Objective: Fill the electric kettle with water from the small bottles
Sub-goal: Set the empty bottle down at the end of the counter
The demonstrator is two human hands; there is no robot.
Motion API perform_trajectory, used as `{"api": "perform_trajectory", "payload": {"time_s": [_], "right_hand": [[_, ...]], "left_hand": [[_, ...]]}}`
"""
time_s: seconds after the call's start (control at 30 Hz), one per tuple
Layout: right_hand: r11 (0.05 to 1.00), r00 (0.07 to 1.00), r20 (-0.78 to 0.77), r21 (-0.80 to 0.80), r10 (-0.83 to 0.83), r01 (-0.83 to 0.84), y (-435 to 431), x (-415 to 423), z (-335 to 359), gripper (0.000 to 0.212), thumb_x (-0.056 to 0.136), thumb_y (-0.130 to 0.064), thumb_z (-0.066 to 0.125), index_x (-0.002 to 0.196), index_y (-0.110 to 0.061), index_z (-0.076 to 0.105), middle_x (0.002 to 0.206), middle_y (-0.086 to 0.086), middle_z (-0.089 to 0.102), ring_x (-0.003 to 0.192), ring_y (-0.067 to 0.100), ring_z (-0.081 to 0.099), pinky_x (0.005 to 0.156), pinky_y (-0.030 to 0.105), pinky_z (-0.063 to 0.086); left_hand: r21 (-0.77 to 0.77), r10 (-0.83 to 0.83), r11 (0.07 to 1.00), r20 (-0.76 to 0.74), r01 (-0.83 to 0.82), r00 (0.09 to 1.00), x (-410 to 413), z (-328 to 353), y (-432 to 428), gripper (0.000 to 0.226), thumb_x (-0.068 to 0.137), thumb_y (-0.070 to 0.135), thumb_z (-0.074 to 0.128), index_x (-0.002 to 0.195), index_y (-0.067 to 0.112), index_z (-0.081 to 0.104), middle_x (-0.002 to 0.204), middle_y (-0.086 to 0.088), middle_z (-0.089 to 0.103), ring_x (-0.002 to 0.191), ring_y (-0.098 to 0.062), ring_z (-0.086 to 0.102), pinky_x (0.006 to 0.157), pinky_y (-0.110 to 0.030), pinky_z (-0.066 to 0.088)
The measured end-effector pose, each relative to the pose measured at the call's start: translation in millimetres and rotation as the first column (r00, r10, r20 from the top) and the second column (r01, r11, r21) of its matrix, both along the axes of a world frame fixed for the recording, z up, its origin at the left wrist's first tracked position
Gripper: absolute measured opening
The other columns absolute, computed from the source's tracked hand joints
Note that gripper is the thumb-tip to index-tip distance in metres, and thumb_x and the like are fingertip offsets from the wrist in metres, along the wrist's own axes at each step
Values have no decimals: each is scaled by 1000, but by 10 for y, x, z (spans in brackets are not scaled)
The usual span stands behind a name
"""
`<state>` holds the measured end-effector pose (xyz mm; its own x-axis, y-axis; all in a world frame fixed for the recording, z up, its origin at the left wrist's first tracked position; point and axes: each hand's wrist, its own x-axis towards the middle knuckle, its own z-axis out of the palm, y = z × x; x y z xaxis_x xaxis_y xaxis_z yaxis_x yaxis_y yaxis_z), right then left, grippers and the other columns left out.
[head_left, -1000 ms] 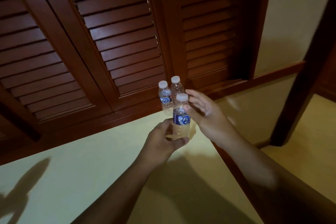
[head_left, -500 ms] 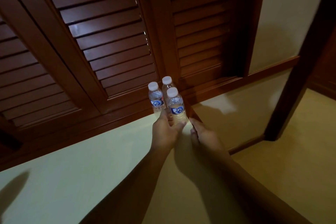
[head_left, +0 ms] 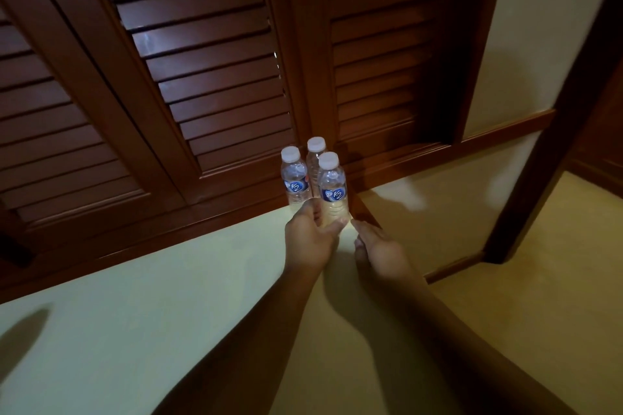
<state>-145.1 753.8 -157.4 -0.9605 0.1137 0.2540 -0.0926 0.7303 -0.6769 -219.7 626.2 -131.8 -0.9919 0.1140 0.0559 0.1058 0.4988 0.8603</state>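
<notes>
Right hand (head_left: pixel 379 248) lowered off bottles — loose, empty, left hand (head_left: pixel 308 239) gripping "K2 mini" bottle (head_left: pixel 333 192)

left hand (head_left: pixel 308 239) grip closed, right hand (head_left: pixel 379 248) beside it, fingers loosely extended

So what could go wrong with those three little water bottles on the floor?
The three small clear plastic bottles with white caps stand bunched together. The left hand grips the front bottle, so pulling it out might tip the left bottle or the back bottle. The right hand rests open beside it, steadying nothing. Also, no kettle shows here, so they may need carrying, and could drop.
</notes>
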Motion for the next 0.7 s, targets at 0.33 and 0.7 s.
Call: {"api": "perform_trajectory", "payload": {"time_s": [0.33,0.7], "right_hand": [[971,994,-32,219,104,-95,-421,361,98,59,100,-46,34,146,-14,51,149,4,53,138,21,47,116,33,33],[769,765,-91,133,637,-625,-2431,1079,152,47,102,-34,52,146,-18,51,147,-8,54,137,6,44,113,7,19]], "left_hand": [[-94,-64,994,-145,51,987,843,83,-982,43,104,31,64,146,40,58,132,29,57,118,8,57,101,-10,42],[-117,283,943,-211,-311,936,2374,28,-2978,40,108,18,58,145,32,60,139,26,62,131,15,51,107,-4,35]]}}
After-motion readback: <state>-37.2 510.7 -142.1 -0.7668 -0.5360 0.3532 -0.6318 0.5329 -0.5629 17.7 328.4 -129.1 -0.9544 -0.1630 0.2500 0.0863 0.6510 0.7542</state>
